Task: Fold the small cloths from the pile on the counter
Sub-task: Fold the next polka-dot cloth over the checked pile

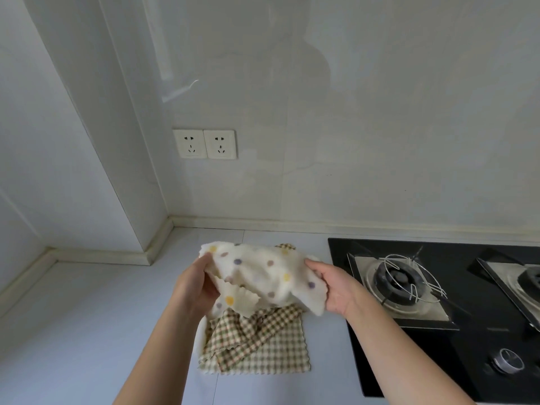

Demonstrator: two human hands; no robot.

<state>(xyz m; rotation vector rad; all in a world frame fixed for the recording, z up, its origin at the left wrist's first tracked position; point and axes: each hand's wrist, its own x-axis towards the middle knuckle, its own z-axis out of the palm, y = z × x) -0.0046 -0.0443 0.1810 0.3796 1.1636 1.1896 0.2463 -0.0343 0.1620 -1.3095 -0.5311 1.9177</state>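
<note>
Low centre of frame. Dotted cloth (263, 273) held up off the surface (87, 331), bunched and strung between two grips. Left hand (195, 285) holds the cloth's left edge, fingers curled into the fabric. Right hand (333, 289) pinches the right edge, thumb on top. Both grips are closed on the cloth.

Key relation: the cloth's long axis runs left to right across the frame, grip to grip, with the middle slack. It lies between the hands, so neither hand is nearer. One scalloped corner hangs loose at lower left, just beside the left palm. A second flap droops under the right grip.

Directly below is the checked pile (263, 343), rumpled on the surface with its top piece askew. Cannot tell whether the hanging corner touches it.

Hob (482, 340) at right of frame, near the right hand.

Judgement: the next move probably calls for drawing the two edges apart to flatten the cloth. Bare surface at left of frame looks the safer place to lay it, away from the hob.
</note>
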